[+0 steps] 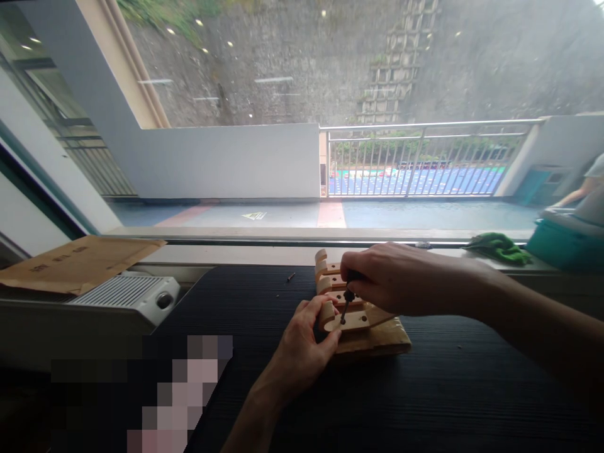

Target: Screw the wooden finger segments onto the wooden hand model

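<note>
My right hand [401,277] is closed around the handle of a small dark screwdriver [348,302]. The shaft points down, its tip at a hole in the nearest wooden hook [356,322]. This pale piece has a curled left end and another dark hole farther right. My left hand [302,340] grips its curled end, with the thumb in front and fingers behind. Several similar wooden hooks [334,279] stand in a row behind it, partly covered by my right hand. A flat brownish board [377,343] lies beneath the nearest hook.
All this sits on a black table [226,314]. A small screw-like piece [290,276] lies farther back. At left, a brown envelope [80,264] rests on a white radiator [132,299]. A green cloth [497,247] lies on the windowsill; outside, a person's arm [573,196] shows at right.
</note>
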